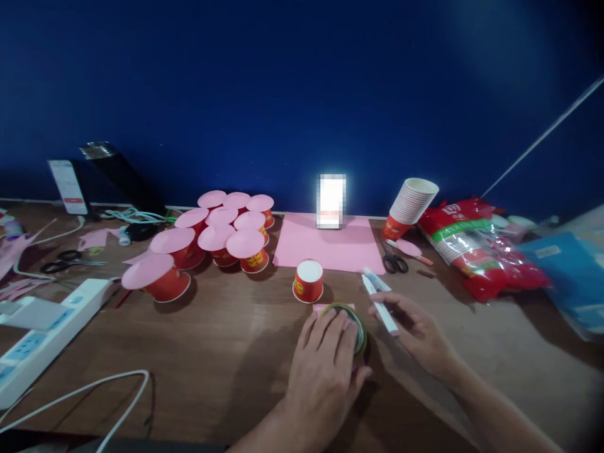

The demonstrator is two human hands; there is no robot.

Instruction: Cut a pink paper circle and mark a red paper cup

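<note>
Brown wood-look tabletop (226,352) meets a dark blue wall (283,94). My left hand (325,358) lies open, fingers extended over a tape roll (361,333) that sits on pink paper (321,308). Just to its right, my right hand (415,330) pinches a white pen (385,318). Just beyond the roll stands an upturned red paper cup (309,286); behind it are larger pink sheets (325,251) and a lit phone (331,201). Disc-topped cups (172,283) cluster leftward; scissors (395,263), a tilted cup stack (410,204) and a red package (491,251) lie rightward.
</note>
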